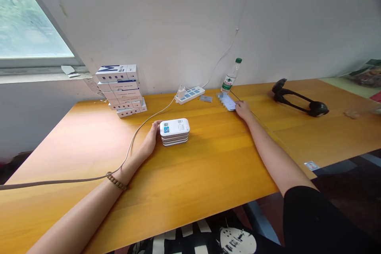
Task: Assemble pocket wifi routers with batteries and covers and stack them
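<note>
A neat stack of white, rounded box-like devices [175, 131] sits mid-table, the top one bearing printed codes and a blue sticker. My left hand [151, 138] grips its left side, with some fingers hidden behind it. Farther right, my right hand [243, 110] has its fingers closed on the near right edge of a phone [229, 103] with a lit screen. Part of the phone's far left side is blurred out. A clear water bottle [230, 79] with a green cap stands just behind the phone.
Stacked white boxes [120, 89] stand at the back left. A white power strip [190, 94] with a plugged-in charger lies near the wall, beside a grey card [206, 98]. Its cable [133, 137] crosses over my left forearm. A black headband-like device [297, 101] lies right.
</note>
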### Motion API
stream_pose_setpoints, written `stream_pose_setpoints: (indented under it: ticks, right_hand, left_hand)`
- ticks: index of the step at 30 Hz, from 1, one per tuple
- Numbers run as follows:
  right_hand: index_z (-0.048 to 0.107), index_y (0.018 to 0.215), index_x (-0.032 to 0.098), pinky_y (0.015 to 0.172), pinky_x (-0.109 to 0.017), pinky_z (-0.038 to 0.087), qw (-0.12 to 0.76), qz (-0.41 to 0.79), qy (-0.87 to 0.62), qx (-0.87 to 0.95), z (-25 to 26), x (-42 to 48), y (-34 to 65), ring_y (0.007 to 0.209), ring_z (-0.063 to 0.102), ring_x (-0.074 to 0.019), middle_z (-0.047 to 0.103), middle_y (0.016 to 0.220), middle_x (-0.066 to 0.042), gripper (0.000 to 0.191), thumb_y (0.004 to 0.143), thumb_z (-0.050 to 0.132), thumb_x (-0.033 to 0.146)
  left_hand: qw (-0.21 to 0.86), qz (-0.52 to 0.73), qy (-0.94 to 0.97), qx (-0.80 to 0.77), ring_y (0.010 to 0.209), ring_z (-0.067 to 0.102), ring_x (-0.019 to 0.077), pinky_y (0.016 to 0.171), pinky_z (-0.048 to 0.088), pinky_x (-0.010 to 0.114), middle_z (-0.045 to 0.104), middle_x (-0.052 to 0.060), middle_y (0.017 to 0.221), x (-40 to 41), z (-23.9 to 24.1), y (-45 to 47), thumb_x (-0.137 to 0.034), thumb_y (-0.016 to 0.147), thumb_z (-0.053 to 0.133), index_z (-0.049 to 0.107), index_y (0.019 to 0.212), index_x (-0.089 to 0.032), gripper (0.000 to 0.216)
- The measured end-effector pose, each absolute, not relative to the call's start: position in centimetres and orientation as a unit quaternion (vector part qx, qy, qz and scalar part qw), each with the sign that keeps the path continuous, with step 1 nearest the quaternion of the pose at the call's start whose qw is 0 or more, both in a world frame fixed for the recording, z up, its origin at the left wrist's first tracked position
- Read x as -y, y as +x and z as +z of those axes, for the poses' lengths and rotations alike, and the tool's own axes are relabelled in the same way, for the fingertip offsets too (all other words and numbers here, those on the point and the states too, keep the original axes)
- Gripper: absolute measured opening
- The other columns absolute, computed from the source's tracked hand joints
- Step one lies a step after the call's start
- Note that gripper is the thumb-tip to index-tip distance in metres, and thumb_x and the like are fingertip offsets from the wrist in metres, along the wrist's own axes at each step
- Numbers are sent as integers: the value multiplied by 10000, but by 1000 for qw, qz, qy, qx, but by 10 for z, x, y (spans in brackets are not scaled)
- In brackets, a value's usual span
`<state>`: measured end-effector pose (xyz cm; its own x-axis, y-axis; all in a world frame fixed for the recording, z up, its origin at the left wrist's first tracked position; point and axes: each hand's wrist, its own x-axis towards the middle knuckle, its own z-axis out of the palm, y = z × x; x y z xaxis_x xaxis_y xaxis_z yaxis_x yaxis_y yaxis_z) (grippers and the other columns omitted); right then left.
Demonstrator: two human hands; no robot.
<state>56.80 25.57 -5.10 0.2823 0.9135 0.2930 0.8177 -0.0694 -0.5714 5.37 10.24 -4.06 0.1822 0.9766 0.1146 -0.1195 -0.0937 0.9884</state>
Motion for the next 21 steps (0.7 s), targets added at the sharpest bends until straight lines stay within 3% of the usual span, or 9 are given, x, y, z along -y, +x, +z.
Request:
stream_pose_setpoints:
  ticks: [3,7,10,13,18,21]
  right_hand:
    - [663,1347,219,978,-469,617,333,75,-725,598,-50,-255,568,1154,697,-249,662,1403,-112,333,1058,674,385]
    - [665,1344,227,981,-465,617,337,88,-718,603,-48,-255,567,1155,694,-245,659,1407,-113,323,1063,665,387]
    - [741,1226,200,1068,-492,572,345,106,-713,601,-46,-253,567,1218,682,-289,699,1370,-142,237,1070,612,323]
    - [802,1106,186,1153,-507,509,360,128,-710,591,-43,-251,570,1281,668,-344,751,1322,-160,317,1026,499,232]
    - [708,1338,187,1103,-513,545,388,152,-715,561,-41,-247,573,1214,707,-357,773,1278,-147,473,899,545,254]
    - [670,1376,174,1063,-514,576,386,168,-713,561,-41,-248,572,1165,725,-351,769,1254,-165,557,826,608,230]
  left_hand:
    - [539,502,546,-397,1380,638,369,1195,452,512,774,134,1313,-103,-43,53,-911,931,411,613,1260,-195,814]
    - [531,506,556,-390,1393,629,362,1224,419,516,772,135,1311,-106,-48,51,-885,962,387,613,1262,-194,786]
    - [539,508,553,-381,1416,614,361,1236,409,516,769,134,1319,-107,-51,50,-861,982,387,612,1262,-195,757]
    - [539,508,554,-381,1423,610,364,1234,415,516,765,139,1332,-106,-50,51,-863,980,389,612,1259,-193,759]
    - [533,500,558,-393,1397,628,367,1228,417,528,760,143,1343,-103,-44,52,-882,966,379,610,1275,-188,794]
    - [534,498,558,-395,1370,644,368,1218,423,530,759,150,1341,-102,-42,53,-890,959,379,609,1284,-178,816]
